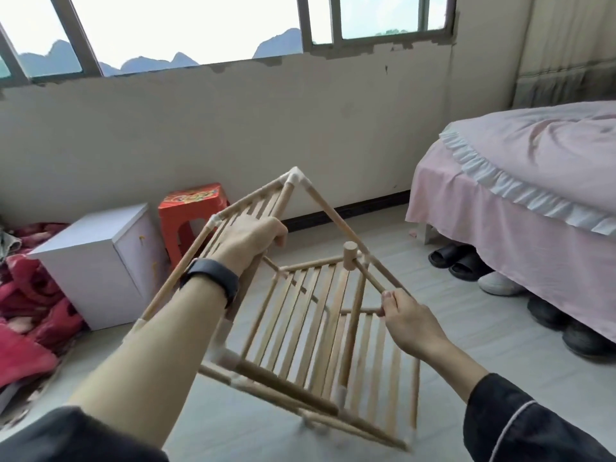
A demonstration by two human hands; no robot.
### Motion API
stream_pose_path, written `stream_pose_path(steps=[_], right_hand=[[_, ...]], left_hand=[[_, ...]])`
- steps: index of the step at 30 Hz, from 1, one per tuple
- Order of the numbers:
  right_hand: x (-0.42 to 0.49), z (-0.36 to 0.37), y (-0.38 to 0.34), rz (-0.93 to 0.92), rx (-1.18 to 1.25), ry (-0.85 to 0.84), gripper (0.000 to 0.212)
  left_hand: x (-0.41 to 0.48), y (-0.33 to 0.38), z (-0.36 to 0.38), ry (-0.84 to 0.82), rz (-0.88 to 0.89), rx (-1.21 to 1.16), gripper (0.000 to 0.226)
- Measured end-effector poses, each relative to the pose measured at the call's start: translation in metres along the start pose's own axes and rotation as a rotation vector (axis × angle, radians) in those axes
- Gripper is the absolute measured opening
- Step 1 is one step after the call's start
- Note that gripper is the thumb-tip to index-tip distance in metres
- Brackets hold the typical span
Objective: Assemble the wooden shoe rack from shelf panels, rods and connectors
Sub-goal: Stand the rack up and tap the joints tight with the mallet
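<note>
Bare floor (383, 228) beyond rack (310, 321); white cabinet (90, 261), red stool (190, 208) left; bed (516, 195) right.

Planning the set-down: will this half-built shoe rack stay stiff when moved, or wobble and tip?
Probably light: the shoe rack is held up, tilted, by just the left hand and right hand. Likely wobbly: thin rods meet only at white connectors. Set down tilted as it is, it could tip.
</note>
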State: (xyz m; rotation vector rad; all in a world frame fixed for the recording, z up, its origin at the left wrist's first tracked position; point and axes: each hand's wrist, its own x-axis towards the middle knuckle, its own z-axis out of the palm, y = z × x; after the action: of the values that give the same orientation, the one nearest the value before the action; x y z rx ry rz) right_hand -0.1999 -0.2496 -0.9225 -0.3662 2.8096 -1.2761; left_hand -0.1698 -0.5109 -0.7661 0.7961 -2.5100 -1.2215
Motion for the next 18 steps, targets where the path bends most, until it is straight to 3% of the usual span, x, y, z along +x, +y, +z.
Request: stream_pose_path(steps=[3,6,11,15,18], right_hand=[[0.001,0.012,0.004,-0.015,0.006,-0.09,0.035],[0.001,0.021,0.013,-0.023,-0.018,-0.156,0.032],[0.003,0.036,0.034,-0.017,-0.117,-0.165,0.033],[0.003,0.034,0.044,-0.181,-0.214,-0.1,0.027],[-0.007,0.027,0.05,-0.35,-0.066,-0.104,0.02]], left_hand=[[0.005,-0.025,-0.007,-0.003,-0.099,-0.259,0.051],[0.01,-0.07,0.01,0.001,-0.21,-0.442,0.042],[0.027,-0.152,0.058,-0.055,-0.428,-0.611,0.034],[0.049,-0.206,0.085,-0.163,-0.511,-0.67,0.016],[0.068,-0.239,0.099,-0.162,-0.562,-0.739,0.015]])
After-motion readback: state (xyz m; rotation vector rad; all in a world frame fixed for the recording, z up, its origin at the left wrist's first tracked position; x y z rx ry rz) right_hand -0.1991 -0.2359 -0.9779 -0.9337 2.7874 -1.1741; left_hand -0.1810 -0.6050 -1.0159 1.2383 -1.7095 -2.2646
